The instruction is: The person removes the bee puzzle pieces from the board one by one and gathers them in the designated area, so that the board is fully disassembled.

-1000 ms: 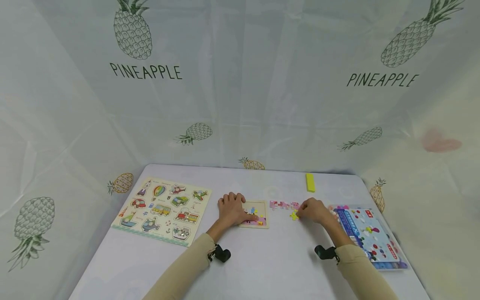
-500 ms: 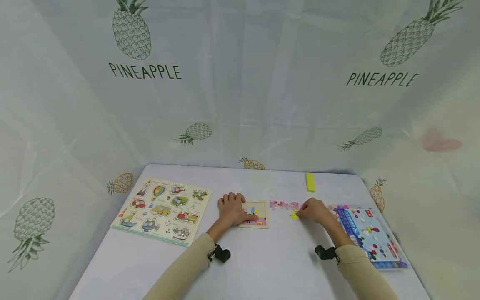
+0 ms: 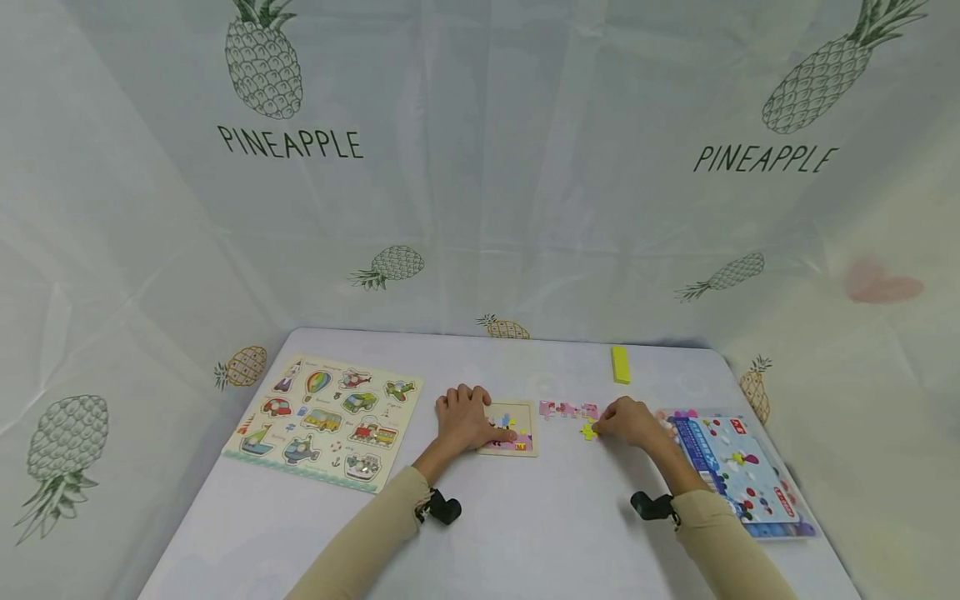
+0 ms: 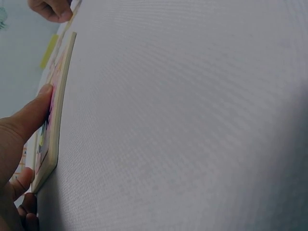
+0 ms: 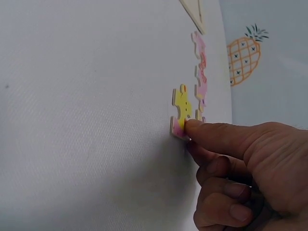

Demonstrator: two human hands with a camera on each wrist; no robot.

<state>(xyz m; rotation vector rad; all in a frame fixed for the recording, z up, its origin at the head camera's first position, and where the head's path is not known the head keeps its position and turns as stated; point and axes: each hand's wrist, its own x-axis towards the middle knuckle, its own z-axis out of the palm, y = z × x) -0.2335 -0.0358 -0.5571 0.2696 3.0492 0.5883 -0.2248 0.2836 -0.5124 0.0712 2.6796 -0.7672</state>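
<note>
White tabletop point(image 3: 540, 542): right fingers point(image 5: 216, 136) clamped on yellow piece point(image 5: 182, 102) (one edge hidden), left fingers point(image 4: 34, 113) around part-covered board point(image 3: 535, 433).

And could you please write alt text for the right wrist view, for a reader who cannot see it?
A right hand pinches a yellow and pink puzzle piece at a pale table. Beside it runs a row of mostly pink pieces; a wooden board's corner and a pineapple print show higher up.

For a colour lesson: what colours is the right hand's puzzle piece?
Mostly yellow, partly pink; the puzzle piece shows best in the right wrist view.
</note>
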